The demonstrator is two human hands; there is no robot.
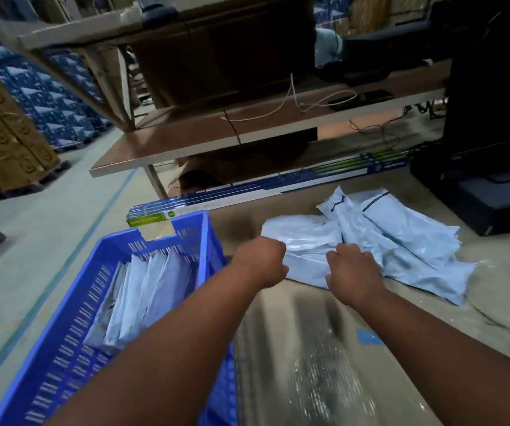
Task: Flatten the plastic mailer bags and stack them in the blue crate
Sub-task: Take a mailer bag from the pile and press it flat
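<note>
A loose pile of pale grey plastic mailer bags [398, 238] lies on the floor ahead and to the right. Both my hands reach to its near left edge. My left hand [263, 259] has its fingers curled and grips the left edge of the nearest bag [304, 262]. My right hand [352, 272] also has curled fingers and holds the same bag a little further right. The blue crate [72, 330] stands on the floor at my left, under my left forearm, with several flattened mailers [143, 293] leaning inside it.
A brown shelf unit [216, 136] with cables stands beyond the pile. A long flat carton [247, 192] lies along its foot. Black equipment [487, 149] blocks the right. Stacked boxes [4, 133] on pallets fill the left aisle. Cardboard [309, 364] covers the floor near me.
</note>
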